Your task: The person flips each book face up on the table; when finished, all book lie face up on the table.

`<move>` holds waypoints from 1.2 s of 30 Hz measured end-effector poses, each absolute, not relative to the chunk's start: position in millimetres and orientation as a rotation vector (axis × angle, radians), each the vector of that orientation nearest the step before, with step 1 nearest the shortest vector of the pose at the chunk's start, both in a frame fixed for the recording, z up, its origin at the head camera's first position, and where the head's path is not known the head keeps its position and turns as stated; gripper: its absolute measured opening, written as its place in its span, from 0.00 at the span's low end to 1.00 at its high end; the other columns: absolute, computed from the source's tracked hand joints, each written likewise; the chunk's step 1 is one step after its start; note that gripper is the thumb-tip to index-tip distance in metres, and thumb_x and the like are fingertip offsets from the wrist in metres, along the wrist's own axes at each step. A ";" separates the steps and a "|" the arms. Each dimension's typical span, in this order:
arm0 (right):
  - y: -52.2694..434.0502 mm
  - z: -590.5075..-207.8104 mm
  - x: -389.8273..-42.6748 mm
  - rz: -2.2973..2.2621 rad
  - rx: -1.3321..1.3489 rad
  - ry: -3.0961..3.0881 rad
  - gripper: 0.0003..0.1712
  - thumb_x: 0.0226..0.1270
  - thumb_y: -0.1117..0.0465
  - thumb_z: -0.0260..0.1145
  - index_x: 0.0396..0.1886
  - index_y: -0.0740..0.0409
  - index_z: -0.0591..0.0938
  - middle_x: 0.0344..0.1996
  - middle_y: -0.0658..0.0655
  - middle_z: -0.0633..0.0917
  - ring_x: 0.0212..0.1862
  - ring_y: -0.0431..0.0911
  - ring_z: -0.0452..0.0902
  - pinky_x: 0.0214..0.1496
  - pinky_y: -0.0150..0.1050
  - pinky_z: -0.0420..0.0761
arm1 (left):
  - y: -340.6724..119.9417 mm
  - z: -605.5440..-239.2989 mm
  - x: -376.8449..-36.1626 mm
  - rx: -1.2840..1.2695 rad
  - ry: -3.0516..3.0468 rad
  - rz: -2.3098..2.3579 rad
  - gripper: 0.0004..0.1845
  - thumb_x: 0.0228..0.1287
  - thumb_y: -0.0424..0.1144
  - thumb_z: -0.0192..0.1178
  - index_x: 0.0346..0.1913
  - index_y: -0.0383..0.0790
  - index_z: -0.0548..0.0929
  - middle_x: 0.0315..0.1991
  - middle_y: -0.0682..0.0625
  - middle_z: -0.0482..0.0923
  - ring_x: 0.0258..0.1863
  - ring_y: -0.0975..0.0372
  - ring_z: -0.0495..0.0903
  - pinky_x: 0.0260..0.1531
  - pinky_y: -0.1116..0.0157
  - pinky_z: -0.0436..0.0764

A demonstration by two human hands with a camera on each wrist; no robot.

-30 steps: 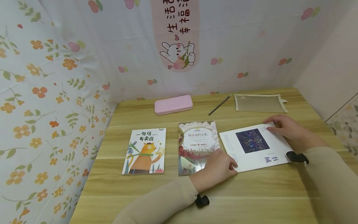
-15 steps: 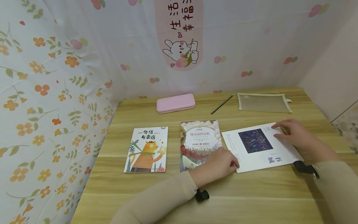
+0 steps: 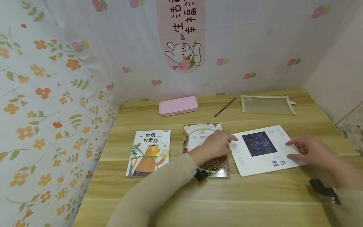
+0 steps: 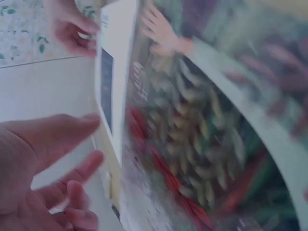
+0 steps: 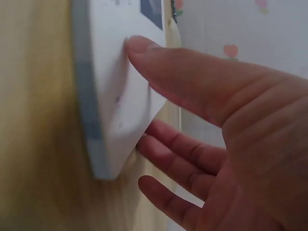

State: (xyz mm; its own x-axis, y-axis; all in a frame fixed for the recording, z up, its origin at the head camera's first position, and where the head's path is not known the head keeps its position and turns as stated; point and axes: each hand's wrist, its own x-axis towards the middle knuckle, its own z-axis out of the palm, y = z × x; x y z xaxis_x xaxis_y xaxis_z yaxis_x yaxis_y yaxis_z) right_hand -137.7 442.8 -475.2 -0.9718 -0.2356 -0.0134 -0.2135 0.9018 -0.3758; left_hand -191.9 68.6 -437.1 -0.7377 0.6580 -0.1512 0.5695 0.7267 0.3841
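A white book (image 3: 259, 144) with a dark picture on its cover lies slantwise at the right of the table. My right hand (image 3: 310, 151) is at its right edge, thumb over the cover; in the right wrist view the thumb (image 5: 144, 50) and fingers stand apart around that edge. Over the middle book (image 3: 219, 164), which has a colourful cover, is my left hand (image 3: 214, 143), its fingertips near the white book's left edge. Seen from the left wrist, its thumb and fingers are spread with nothing between them. Part of the middle book is hidden under the hand.
A book with an orange cat (image 3: 148, 154) lies at the left. Along the back of the wooden table (image 3: 198, 201) are a pink pencil case (image 3: 178, 105), a pencil (image 3: 226, 106) and a mesh pouch (image 3: 267, 105). A patterned curtain (image 3: 136, 47) hangs behind.
My left hand has moved from the white book's near left corner up toward its far left corner. My right hand has slid nearer along the right edge, away from the far corner.
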 end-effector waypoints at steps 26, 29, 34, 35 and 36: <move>447.7 -489.4 -94.4 -0.677 -0.206 3.050 0.28 0.48 0.52 0.86 0.48 0.57 0.88 0.50 0.74 0.82 0.48 0.66 0.78 0.48 0.51 0.73 | 80.9 -456.3 -221.4 0.885 2.791 0.254 0.11 0.72 0.49 0.65 0.53 0.63 0.89 0.60 0.60 0.82 0.59 0.60 0.76 0.37 0.71 0.76; 448.5 -488.2 -95.9 -0.656 -0.219 3.062 0.28 0.46 0.51 0.87 0.48 0.55 0.89 0.50 0.73 0.83 0.46 0.57 0.80 0.46 0.43 0.72 | 81.7 -457.1 -221.5 0.853 2.808 0.255 0.10 0.71 0.50 0.66 0.52 0.63 0.89 0.59 0.61 0.82 0.57 0.61 0.76 0.33 0.72 0.74; 451.0 -488.5 -99.4 -0.658 -0.261 3.074 0.28 0.46 0.53 0.87 0.48 0.55 0.89 0.49 0.72 0.83 0.45 0.44 0.79 0.43 0.34 0.71 | 83.1 -456.3 -219.9 0.805 2.815 0.262 0.08 0.70 0.50 0.68 0.49 0.64 0.90 0.57 0.62 0.83 0.56 0.62 0.76 0.31 0.72 0.74; 452.2 -489.0 -100.6 -0.656 -0.278 3.081 0.27 0.46 0.54 0.87 0.48 0.55 0.89 0.48 0.72 0.83 0.44 0.41 0.79 0.42 0.34 0.71 | 83.4 -456.1 -219.5 0.801 2.812 0.265 0.07 0.69 0.50 0.68 0.48 0.64 0.90 0.56 0.63 0.83 0.57 0.62 0.76 0.31 0.72 0.74; 454.1 -489.8 -102.0 -0.649 -0.293 3.089 0.27 0.45 0.54 0.87 0.47 0.54 0.89 0.48 0.71 0.84 0.44 0.34 0.77 0.40 0.30 0.69 | 83.6 -455.8 -219.0 0.799 2.807 0.263 0.07 0.69 0.50 0.68 0.47 0.63 0.90 0.55 0.63 0.84 0.59 0.61 0.75 0.31 0.72 0.74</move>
